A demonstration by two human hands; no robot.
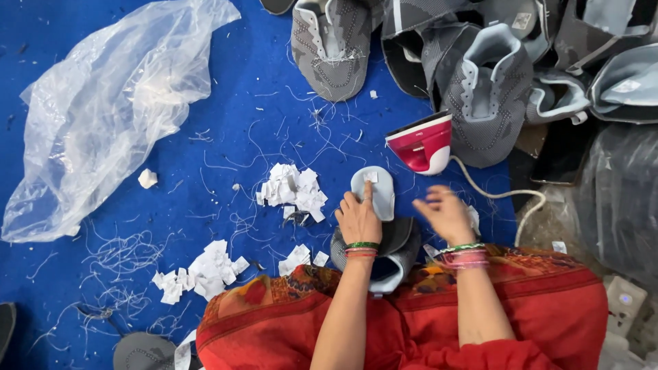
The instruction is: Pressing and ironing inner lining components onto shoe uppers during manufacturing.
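A grey shoe upper (397, 240) lies in front of me on the blue table, its pale tongue (377, 195) stretched away from me. My left hand (358, 218) presses flat on the tongue, index finger pointing at a small white label (371, 177) near its tip. My right hand (447, 214) hovers just right of the upper, fingers loosely spread and blurred; a bit of white shows by it, but whether the hand holds it is unclear. A pink and white iron (421, 145) stands just beyond the right hand, its white cord (510, 195) trailing right.
Several grey shoe uppers (480, 89) are heaped at the back right. Piles of small white paper labels (293, 188) and loose threads (116, 257) litter the blue surface. A crumpled clear plastic bag (103, 109) lies at left. Red cloth (411, 322) covers my lap.
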